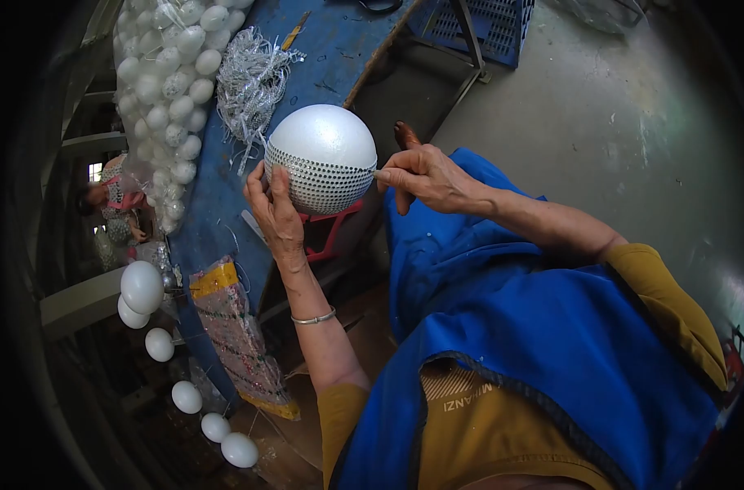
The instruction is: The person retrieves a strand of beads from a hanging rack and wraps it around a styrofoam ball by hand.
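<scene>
A large white ball has its lower part wrapped in rows of small silvery rhinestones. My left hand supports it from the left and below, thumb on the rhinestone rows and fingers curled round the side. On the ball's right side, at the upper edge of the rows, my right hand has thumb and forefinger pinched together. Whatever lies in that pinch is too small to make out. Just beyond the ball, a tangled heap of silvery strips rests on the blue table.
A clear bag of white balls lines the table's far side. Several white balls stand off its left end, near a plastic-wrapped packet. A red stool is below the ball, a blue crate upper right. Another person is at far left.
</scene>
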`<state>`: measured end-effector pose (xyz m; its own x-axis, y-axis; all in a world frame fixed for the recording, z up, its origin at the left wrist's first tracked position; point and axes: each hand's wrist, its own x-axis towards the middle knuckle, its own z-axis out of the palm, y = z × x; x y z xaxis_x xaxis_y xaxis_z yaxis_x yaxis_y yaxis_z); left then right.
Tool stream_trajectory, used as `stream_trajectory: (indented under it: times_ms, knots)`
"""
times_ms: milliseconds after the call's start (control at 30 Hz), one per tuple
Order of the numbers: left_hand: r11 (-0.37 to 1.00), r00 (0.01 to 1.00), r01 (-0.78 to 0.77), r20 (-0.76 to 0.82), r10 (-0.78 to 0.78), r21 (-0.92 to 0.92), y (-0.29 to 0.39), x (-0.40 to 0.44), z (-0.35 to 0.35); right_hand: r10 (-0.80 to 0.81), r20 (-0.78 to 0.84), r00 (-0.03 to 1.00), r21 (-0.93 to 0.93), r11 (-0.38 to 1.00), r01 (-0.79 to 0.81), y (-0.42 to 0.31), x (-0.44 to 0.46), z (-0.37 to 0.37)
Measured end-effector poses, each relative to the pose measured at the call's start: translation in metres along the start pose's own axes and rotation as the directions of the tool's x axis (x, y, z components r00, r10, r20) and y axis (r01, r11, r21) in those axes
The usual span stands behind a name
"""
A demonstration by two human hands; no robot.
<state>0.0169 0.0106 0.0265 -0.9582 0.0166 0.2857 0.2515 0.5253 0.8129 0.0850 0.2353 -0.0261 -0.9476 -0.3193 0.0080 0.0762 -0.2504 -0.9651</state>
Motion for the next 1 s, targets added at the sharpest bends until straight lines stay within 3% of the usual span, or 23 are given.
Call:
stream_trajectory:
  times_ms: [133,200,367,533,833,1000]
  knots:
    - [0.998,0.999,-0.027,0.03,0.025,0.062,0.004,0.001,-0.002,0.014,-0.024,1.0,0.011,1.0,-0.014,-0.001,0.004,0.001]
    - [0.997,1.0,0.009,0.009,-0.009,-0.081,0.005,0.0,0.003,0.02,-0.046,0.999,0.06,0.998,-0.017,0.003,0.01,0.002]
    - [0.997,1.0,0.021,0.005,-0.021,-0.075,0.002,0.002,0.002,0.101,-0.136,0.986,0.106,0.991,-0.087,0.001,0.013,0.003]
    - [0.997,1.0,0.025,0.015,-0.024,-0.075,-0.004,0.005,-0.001,0.052,-0.226,0.973,0.099,0.995,-0.03,0.005,0.014,0.006]
    - [0.999,0.998,0.049,-0.035,-0.049,0.0,0.006,0.002,0.001,0.028,-0.098,0.995,0.063,0.998,-0.022,-0.01,0.004,0.002]
    - [1.0,1.0,0.019,-0.018,-0.019,0.019,0.003,0.003,0.001,0.031,-0.106,0.994,0.064,0.998,-0.025,-0.001,0.006,0.003]
